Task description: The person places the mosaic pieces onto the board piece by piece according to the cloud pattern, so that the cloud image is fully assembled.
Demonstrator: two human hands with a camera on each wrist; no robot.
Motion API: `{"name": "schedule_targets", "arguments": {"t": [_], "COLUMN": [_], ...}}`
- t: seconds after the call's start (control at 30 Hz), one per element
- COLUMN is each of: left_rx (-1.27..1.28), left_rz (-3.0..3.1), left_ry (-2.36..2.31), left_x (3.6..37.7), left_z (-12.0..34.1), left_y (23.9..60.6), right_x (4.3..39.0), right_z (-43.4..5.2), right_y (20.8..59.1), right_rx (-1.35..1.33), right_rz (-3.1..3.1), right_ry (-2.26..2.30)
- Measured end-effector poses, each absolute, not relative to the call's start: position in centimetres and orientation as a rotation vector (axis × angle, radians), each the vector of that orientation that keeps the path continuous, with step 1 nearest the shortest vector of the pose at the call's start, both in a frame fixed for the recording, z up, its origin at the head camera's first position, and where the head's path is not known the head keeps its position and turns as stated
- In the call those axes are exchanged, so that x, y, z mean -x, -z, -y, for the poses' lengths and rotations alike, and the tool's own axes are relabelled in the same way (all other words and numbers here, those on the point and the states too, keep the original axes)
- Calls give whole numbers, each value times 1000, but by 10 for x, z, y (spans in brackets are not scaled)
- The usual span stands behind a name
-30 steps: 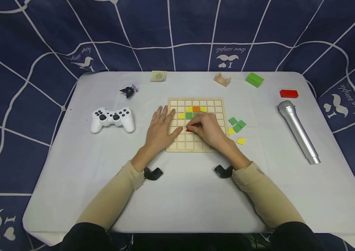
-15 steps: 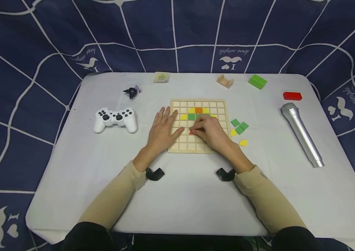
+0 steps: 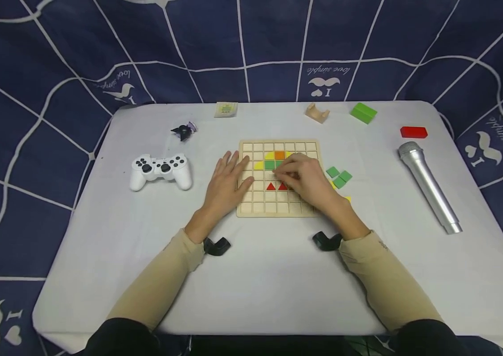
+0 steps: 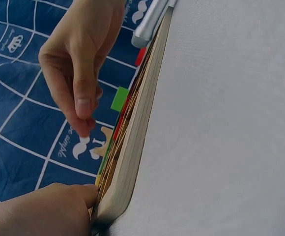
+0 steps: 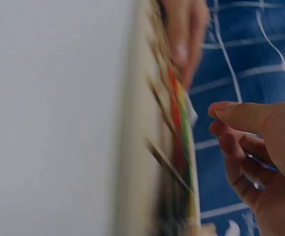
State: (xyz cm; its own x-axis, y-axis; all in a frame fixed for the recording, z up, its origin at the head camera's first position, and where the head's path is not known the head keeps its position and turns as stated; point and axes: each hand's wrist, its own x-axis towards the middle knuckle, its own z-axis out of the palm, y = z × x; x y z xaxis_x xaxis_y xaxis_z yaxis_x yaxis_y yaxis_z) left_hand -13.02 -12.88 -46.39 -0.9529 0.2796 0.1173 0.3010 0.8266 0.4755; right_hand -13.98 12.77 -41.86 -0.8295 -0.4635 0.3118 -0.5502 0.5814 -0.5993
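Note:
A light wooden grid board (image 3: 257,208) lies mid-table. My left hand (image 3: 224,184) rests flat across its left side, fingers spread; its thumb shows at the board's edge in the left wrist view. My right hand (image 3: 306,180) hovers over the right half, fingers loosely bent, with nothing visible between thumb and forefinger in the right wrist view. Just below its fingertips, two red triangles (image 3: 271,187) sit side by side in the cells. Farther up the board are green squares (image 3: 269,164), an orange square (image 3: 280,155) and yellow pieces (image 3: 258,165), partly hidden by the right hand.
Loose green squares (image 3: 339,178) and partly covered yellow pieces lie right of the board. A white game controller (image 3: 160,170) is at left, a silver microphone (image 3: 429,188) at right. Along the back are a small dark figure (image 3: 183,131), a wooden block (image 3: 317,113), a green block (image 3: 363,113) and a red block (image 3: 413,132).
My right hand has let go of a red triangle and drawn up and to the right, uncovering two red triangles on the board. The left hand stays in place.

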Motion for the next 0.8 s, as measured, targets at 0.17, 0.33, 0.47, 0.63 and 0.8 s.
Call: {"name": "schedule_targets", "arguments": {"t": [0.17, 0.33, 0.47, 0.63, 0.8], "left_rx": [458, 464, 468, 449, 459], "left_rz": [2956, 2928, 2902, 2882, 2880], "left_ry": [802, 807, 831, 825, 794], "left_x": [129, 130, 130, 128, 128], "left_z": [128, 129, 130, 132, 127], "left_y": [465, 464, 464, 465, 468], "right_x": [155, 166, 168, 173, 173], "right_z": [-164, -206, -228, -231, -231], "right_y": [405, 393, 392, 400, 405], "right_rx": [-648, -428, -273, -233, -236], "right_rz": [2753, 2921, 3056, 3163, 3178], "right_ry": [-1048, -992, -950, -975, -990]}}
